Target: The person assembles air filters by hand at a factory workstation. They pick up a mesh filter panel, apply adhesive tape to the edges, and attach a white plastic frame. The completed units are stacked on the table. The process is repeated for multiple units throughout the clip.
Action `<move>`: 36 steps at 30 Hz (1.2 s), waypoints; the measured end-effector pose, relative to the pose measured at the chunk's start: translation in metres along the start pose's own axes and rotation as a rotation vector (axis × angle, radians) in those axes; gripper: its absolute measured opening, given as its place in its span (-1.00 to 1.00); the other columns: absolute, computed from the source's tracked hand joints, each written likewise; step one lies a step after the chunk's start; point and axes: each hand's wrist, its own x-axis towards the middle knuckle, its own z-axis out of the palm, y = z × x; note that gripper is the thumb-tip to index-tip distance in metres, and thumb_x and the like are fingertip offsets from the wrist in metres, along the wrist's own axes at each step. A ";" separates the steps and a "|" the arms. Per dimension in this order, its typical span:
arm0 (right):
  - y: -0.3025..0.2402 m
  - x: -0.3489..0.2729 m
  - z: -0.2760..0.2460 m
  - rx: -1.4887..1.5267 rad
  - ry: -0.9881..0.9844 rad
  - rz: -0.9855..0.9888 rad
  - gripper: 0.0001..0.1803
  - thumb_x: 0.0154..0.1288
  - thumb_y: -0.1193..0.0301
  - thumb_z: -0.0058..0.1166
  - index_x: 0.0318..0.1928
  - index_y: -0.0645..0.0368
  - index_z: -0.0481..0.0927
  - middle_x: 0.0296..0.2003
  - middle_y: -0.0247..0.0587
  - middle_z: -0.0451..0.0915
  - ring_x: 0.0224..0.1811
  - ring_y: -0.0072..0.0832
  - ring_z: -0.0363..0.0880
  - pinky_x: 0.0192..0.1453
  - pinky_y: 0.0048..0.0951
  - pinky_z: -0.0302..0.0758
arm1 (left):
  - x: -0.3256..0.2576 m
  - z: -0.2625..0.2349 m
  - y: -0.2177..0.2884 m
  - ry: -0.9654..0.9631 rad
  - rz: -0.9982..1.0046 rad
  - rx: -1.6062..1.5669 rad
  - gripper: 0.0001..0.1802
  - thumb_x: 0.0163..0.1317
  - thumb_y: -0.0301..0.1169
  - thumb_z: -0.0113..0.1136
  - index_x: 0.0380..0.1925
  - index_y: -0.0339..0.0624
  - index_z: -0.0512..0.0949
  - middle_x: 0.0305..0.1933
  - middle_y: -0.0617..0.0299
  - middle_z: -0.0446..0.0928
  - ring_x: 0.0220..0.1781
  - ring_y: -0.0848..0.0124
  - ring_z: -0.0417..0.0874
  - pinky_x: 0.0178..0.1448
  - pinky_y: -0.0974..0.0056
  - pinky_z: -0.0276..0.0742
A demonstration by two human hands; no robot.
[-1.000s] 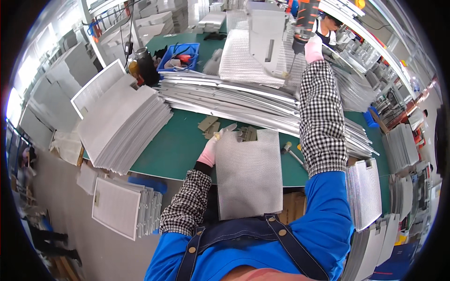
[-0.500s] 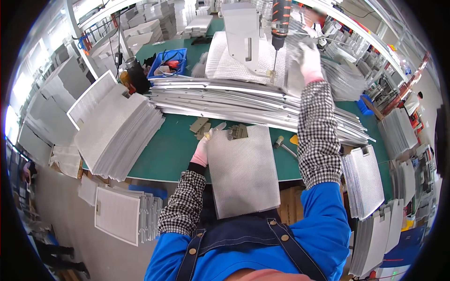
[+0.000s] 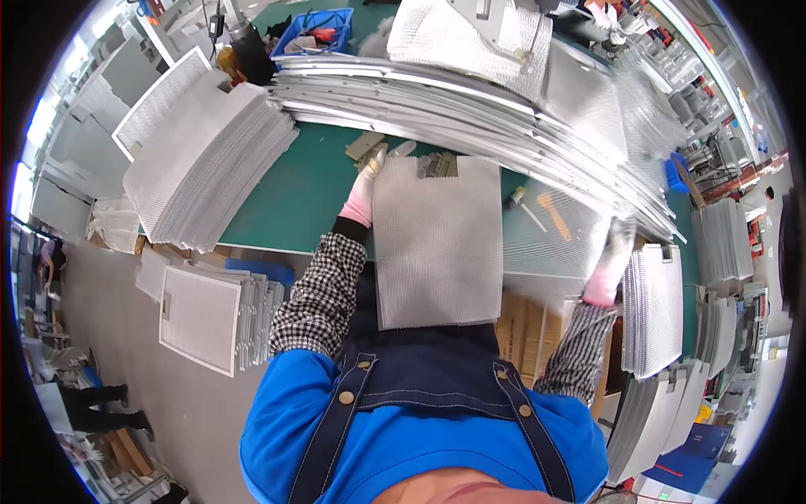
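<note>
A silver mesh sheet (image 3: 438, 244) with a notch in its top edge lies in front of me, partly past the green table's front edge. My gloved left hand (image 3: 364, 191) pinches its upper left corner. Beside that corner are small metal plates (image 3: 364, 145), and several more show through the notch. My gloved right hand (image 3: 614, 256), blurred by motion, grips a second mesh sheet (image 3: 537, 250) at its right side. This sheet is smeared and see-through. A small hammer (image 3: 515, 198) and an orange-handled tool (image 3: 554, 215) show at or through it.
Long thin metal strips (image 3: 420, 95) lie across the table (image 3: 277, 220). At the left stands a large stack of mesh sheets (image 3: 197, 168), and another stack (image 3: 653, 311) at the right. A blue bin (image 3: 312, 32) holds small items. White-framed panels (image 3: 200, 319) stand below the table's left end.
My right hand has come back from the far side down to the right front, bringing a mesh sheet. My left hand stays at the first sheet's corner. The view has tilted downward.
</note>
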 end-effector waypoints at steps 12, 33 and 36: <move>0.044 -0.091 0.107 -0.243 -0.498 0.475 -0.50 0.36 0.62 -0.04 0.32 0.34 0.45 -0.13 -0.23 0.67 -0.25 -0.65 0.62 -0.22 -0.66 0.56 | 0.004 0.011 0.001 0.099 -0.052 -0.005 0.16 0.25 0.55 -0.28 0.46 -0.31 0.19 0.22 -0.17 0.51 0.17 0.06 0.60 0.26 -0.06 0.62; -0.017 0.058 0.070 -0.910 -0.380 -0.221 -0.60 0.36 0.43 0.12 0.18 0.26 0.56 0.07 0.01 0.64 0.07 -0.28 0.65 0.19 -0.26 0.55 | -0.002 0.023 0.001 0.076 0.033 0.111 0.00 0.23 0.36 0.18 0.41 -0.17 0.25 0.22 -0.02 0.44 0.12 0.14 0.52 0.21 0.00 0.58; -0.044 0.175 0.045 -0.687 -0.050 -0.242 -0.53 0.36 0.31 0.17 0.20 0.27 0.54 0.18 0.11 0.59 0.21 -0.10 0.59 0.29 -0.23 0.48 | 0.005 0.042 -0.001 0.104 0.154 0.195 -0.11 0.16 0.31 0.30 0.25 -0.12 0.36 0.09 0.00 0.46 0.06 0.15 0.52 0.10 0.05 0.61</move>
